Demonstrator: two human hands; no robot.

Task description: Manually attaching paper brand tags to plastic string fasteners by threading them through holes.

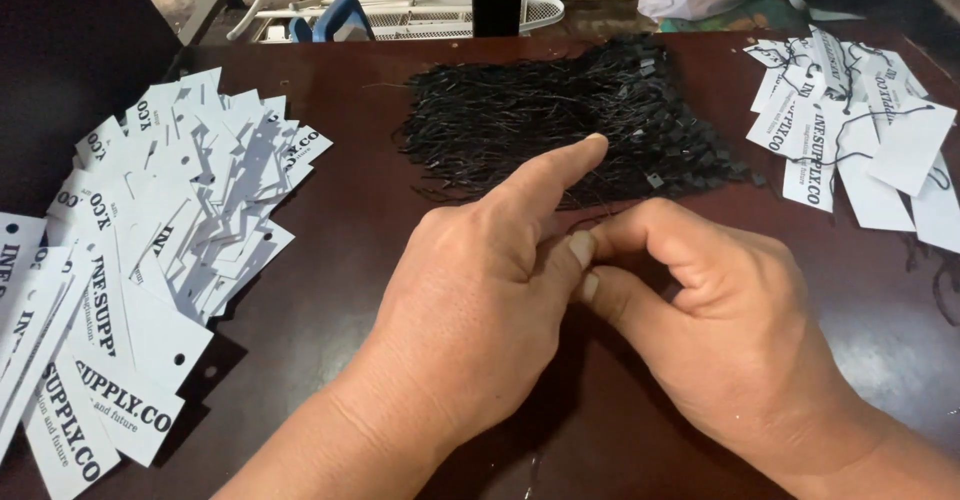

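Head view: both hands (pixel 600 290) pinch black string (pixel 580 222) mid-table (pixel 350 260).

Counts: 2 hands in view, left hand (pixel 470 310) and right hand (pixel 720 330). 1 heap of black strings (pixel 560 120) on 1 dark table (pixel 340 260), strands too many to count. 2 piles of white paper tags: bigger left pile (pixel 150 260), too many to count; smaller right pile (pixel 860 130), roughly a dozen, overlapping.
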